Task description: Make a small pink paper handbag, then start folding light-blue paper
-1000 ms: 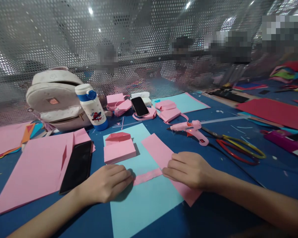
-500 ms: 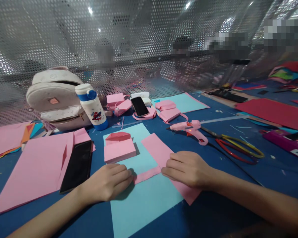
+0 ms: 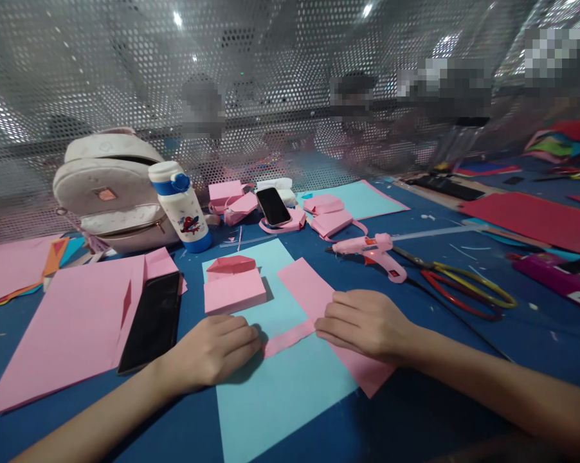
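A narrow pink paper strip (image 3: 289, 338) runs between my two hands over a light blue sheet (image 3: 275, 411). The strip's left end is in the closed fingers of my left hand (image 3: 217, 350). My right hand (image 3: 367, 325), fingers curled together, grips its right end and rests on a wider pink paper piece (image 3: 304, 286), which slants underneath. Both hands' fingertips are partly hidden. Just beyond my left hand sits a small folded pink paper box (image 3: 235, 290) with its flap raised. A pink glue gun (image 3: 374, 251) lies past my right hand.
Scissors (image 3: 463, 283) with red and yellow handles lie right of the glue gun, whose cable trails past my right forearm. A dark phone (image 3: 152, 321) lies on pink paper at left. Behind stand a bottle (image 3: 186, 212), a pale backpack (image 3: 111, 193) and a perforated metal screen (image 3: 280, 77).
Both hands stay almost still with the strip between them. The whole view has shifted very slightly.
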### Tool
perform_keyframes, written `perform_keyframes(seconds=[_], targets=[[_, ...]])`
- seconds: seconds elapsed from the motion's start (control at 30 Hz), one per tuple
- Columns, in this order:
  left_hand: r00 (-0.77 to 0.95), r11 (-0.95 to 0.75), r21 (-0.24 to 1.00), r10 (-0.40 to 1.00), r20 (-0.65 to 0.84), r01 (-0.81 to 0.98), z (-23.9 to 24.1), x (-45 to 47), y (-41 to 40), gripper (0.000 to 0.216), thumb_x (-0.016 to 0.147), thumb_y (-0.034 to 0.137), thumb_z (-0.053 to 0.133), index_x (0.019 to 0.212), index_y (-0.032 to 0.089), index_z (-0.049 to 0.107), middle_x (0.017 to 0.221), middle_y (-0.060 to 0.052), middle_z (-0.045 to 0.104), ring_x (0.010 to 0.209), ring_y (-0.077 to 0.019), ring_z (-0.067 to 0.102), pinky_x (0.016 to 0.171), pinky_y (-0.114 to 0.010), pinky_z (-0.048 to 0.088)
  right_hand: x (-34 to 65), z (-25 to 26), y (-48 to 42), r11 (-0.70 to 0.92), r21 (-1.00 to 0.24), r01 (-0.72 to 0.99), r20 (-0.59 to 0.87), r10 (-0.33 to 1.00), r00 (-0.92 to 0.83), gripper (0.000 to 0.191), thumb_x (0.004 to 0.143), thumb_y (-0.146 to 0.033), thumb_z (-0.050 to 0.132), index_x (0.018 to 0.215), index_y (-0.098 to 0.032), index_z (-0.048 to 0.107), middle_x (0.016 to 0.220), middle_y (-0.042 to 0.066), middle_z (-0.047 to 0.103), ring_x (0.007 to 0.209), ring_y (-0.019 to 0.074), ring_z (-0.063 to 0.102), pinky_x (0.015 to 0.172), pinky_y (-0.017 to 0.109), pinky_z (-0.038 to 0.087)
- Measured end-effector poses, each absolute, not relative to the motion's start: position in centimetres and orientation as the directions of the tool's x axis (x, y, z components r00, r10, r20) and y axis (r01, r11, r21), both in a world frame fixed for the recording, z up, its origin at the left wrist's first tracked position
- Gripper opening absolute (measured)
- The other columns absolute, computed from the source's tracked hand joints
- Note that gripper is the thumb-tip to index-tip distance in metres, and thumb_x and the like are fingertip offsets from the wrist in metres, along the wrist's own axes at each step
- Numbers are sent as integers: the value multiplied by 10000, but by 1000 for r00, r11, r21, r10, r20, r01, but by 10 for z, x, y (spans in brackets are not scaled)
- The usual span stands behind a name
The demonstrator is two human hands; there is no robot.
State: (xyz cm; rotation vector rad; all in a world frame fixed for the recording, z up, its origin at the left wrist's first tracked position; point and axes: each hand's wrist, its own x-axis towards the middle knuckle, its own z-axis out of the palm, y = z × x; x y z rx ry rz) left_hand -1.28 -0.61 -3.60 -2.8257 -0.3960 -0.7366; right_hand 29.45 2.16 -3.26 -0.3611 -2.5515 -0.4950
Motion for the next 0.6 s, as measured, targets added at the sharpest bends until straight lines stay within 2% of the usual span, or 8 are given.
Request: perform_keyframes(seconds=[0.33,0.6], targets=[[857,-954,-129,180,483,272,-32,-13,-8,254,1026,65,370,1073,54,620,859,-126,714,759,-208,656,624,-334,579,295,-34,21,895,263,360,526,179,-831,142,983,-185,569,867,-178,651,709,2,607,720,148,526,638,283,349],[856,-943,-156,186,483,293,-33,-8,-8,217,1019,72,412,978,85,625,820,-96,699,683,-183,622,579,-309,527,296,-34,21,898,255,358,523,182,-832,157,994,-178,548,874,-181,649,715,4,599,725,144,520,654,282,347]])
